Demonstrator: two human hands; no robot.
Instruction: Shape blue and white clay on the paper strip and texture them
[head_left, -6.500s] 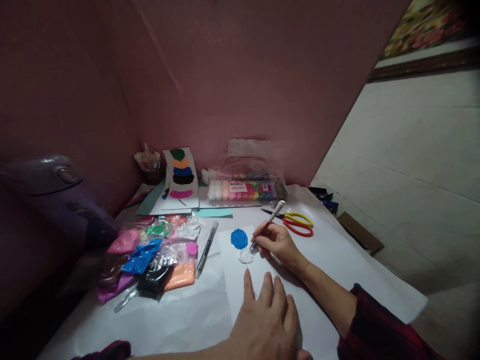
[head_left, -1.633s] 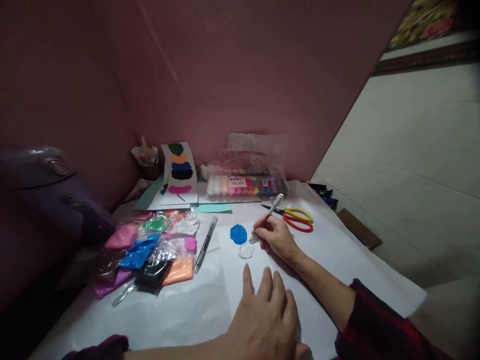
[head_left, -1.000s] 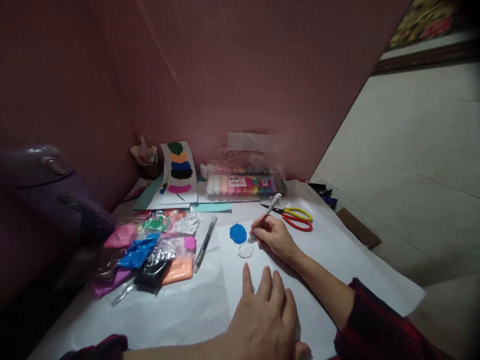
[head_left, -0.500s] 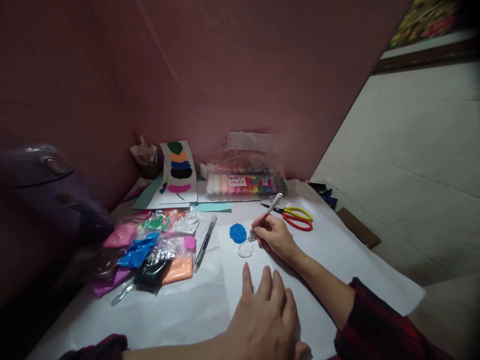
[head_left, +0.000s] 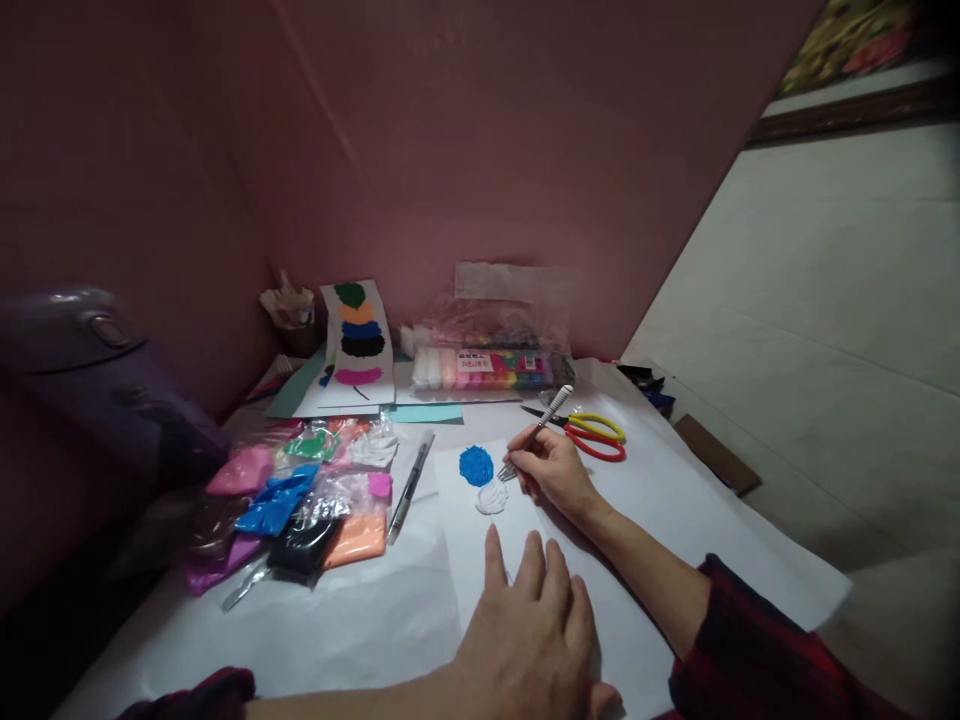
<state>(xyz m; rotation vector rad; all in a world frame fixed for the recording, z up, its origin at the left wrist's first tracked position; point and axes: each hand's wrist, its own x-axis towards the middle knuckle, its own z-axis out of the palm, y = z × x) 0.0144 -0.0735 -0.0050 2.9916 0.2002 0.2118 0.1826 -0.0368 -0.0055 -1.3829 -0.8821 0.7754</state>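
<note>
My right hand [head_left: 553, 472] is closed around a fork [head_left: 553, 405] with a pale ridged handle. The fork's tines point down and left, beside the upper right edge of a white clay patch [head_left: 492, 498] with grooved texture; whether they touch it I cannot tell. Just above lies a rough round blue clay patch [head_left: 476, 466]. Both patches are on a white sheet of paper [head_left: 461, 540]. My left hand [head_left: 529, 630] lies flat with fingers spread on the lower part of that sheet, its index fingertip just below the white patch.
Bagged coloured clay [head_left: 300, 520] is heaped at left, with a pen [head_left: 411, 488] beside it. Scissors [head_left: 596, 435] with red and yellow handles lie at right. Behind are a clay pack [head_left: 480, 368], a card with coloured patches [head_left: 360, 350] and a filled cup [head_left: 289, 310] against the wall.
My right hand and the fork have shifted slightly right, drawing the tines toward the edge of the white clay. My left hand has stayed in place.
</note>
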